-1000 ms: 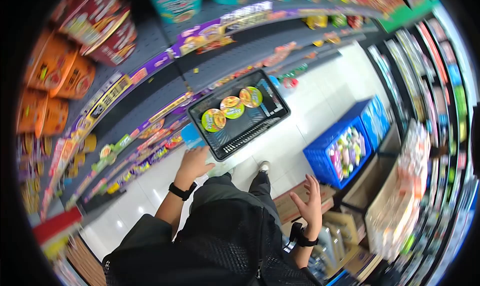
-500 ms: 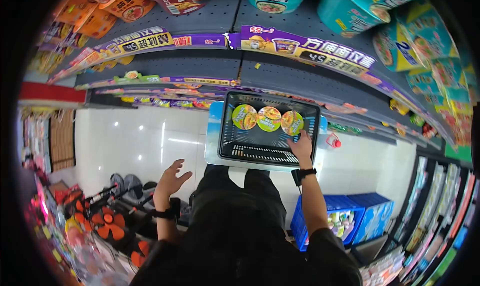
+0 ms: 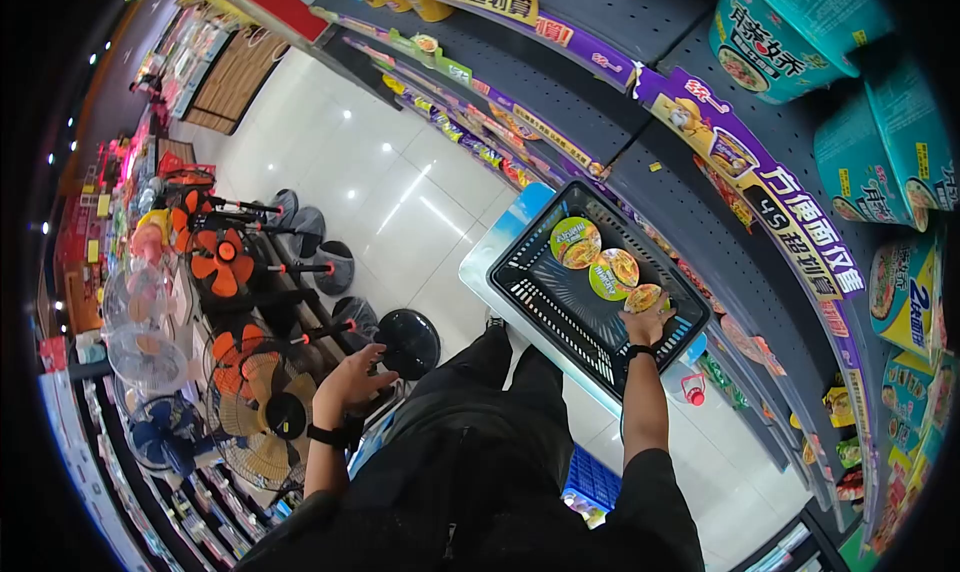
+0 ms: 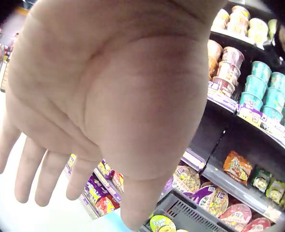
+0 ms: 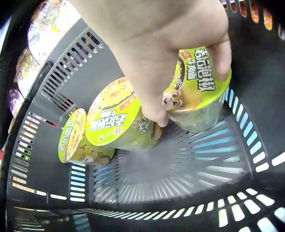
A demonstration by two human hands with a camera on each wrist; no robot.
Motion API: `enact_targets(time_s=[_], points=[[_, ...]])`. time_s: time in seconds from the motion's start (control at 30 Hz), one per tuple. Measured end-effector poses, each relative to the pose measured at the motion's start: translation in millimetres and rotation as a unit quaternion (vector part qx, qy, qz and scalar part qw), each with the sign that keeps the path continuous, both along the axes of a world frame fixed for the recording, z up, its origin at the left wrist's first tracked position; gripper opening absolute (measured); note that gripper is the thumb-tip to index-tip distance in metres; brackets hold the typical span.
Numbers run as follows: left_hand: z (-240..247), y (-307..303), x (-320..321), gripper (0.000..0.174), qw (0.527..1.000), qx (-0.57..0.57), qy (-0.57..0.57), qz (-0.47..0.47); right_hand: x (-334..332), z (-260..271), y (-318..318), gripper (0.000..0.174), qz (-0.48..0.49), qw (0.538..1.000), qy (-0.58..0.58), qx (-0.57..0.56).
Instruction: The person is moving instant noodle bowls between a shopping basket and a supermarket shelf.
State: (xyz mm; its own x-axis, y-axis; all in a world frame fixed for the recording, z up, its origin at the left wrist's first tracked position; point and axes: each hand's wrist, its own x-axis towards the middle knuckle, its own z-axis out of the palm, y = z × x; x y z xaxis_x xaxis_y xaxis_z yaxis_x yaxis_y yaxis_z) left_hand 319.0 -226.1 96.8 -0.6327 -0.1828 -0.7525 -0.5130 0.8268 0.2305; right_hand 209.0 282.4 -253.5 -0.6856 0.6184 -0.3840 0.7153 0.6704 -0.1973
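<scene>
A black shopping basket contains three instant noodle cups with green and yellow lids, standing in a row. My right hand reaches down into it and grips the instant noodle cup at the right end, thumb on one side and fingers on the other. The middle cup leans close beside my thumb in the right wrist view, and the third cup sits against the basket wall. My left hand hovers over the floor near the fans, fingers spread loosely and holding nothing.
Under the basket is a light-blue and white support. Shelves carry teal noodle tubs behind a purple price strip. Several standing fans crowd the left, a blue crate stands behind, and a red-capped bottle is on the floor.
The head view has swung around. My right hand, first away from the basket, has reached in and taken hold of the end noodle cup. My left hand has moved away from the basket.
</scene>
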Motion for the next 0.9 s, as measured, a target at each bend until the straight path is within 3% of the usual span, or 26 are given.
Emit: enact_targets(time_s=[0.1, 0.17, 0.23, 0.27, 0.3, 0.43, 0.5, 0.57, 0.67, 0.7, 0.77, 0.83, 0.87, 0.9], points=[[-8, 10, 5, 0.069, 0.996, -0.055, 0.028, -0.062, 1, 13, 20, 0.129, 0.007, 0.995, -0.062, -0.077], [-15, 13, 0, 0.068, 0.990, -0.017, 0.128, -0.059, -4, 23, 12, 0.122, -0.008, 0.999, -0.025, -0.037], [-13, 23, -9, 0.066, 0.990, 0.019, 0.137, -0.019, -7, 45, 7, 0.118, -0.077, 0.994, -0.029, -0.071], [-19, 25, -9, 0.066, 0.988, 0.007, 0.149, -0.051, -7, 63, -1, 0.115, -0.115, 0.991, -0.037, -0.058], [-24, 27, -8, 0.066, 0.984, -0.005, 0.160, -0.082, 0, 70, -1, 0.126, -0.108, 0.992, -0.035, -0.062], [-25, 63, -27, 0.077, 0.985, 0.047, 0.139, -0.088, 35, 169, -42, 0.117, -0.042, 0.992, 0.095, -0.072], [-27, 90, -39, 0.094, 0.947, 0.081, 0.268, -0.158, 54, 194, -60, 0.113, 0.068, 0.958, 0.227, -0.161], [-19, 119, -56, 0.101, 0.928, 0.118, 0.302, -0.182, 54, 218, -86, 0.107, 0.127, 0.897, 0.271, -0.325], [-21, 147, -74, 0.109, 0.889, 0.193, 0.362, -0.202, 54, 276, -132, 0.106, 0.202, 0.826, 0.201, -0.487], [-24, 150, -75, 0.110, 0.872, 0.230, 0.384, -0.201, 52, 277, -145, 0.105, 0.227, 0.781, 0.200, -0.546], [-33, 139, -71, 0.107, 0.883, 0.229, 0.377, -0.161, 39, 280, -154, 0.102, 0.307, 0.794, 0.199, -0.486], [-36, 120, -68, 0.105, 0.886, 0.195, 0.398, -0.138, 23, 235, -153, 0.089, 0.231, 0.749, 0.086, -0.615], [-42, 109, -61, 0.104, 0.890, 0.182, 0.399, -0.122, 11, 201, -150, 0.073, 0.134, 0.740, 0.026, -0.659], [-48, 96, -51, 0.104, 0.897, 0.166, 0.394, -0.108, 0, 177, -146, 0.061, 0.068, 0.767, -0.004, -0.638]])
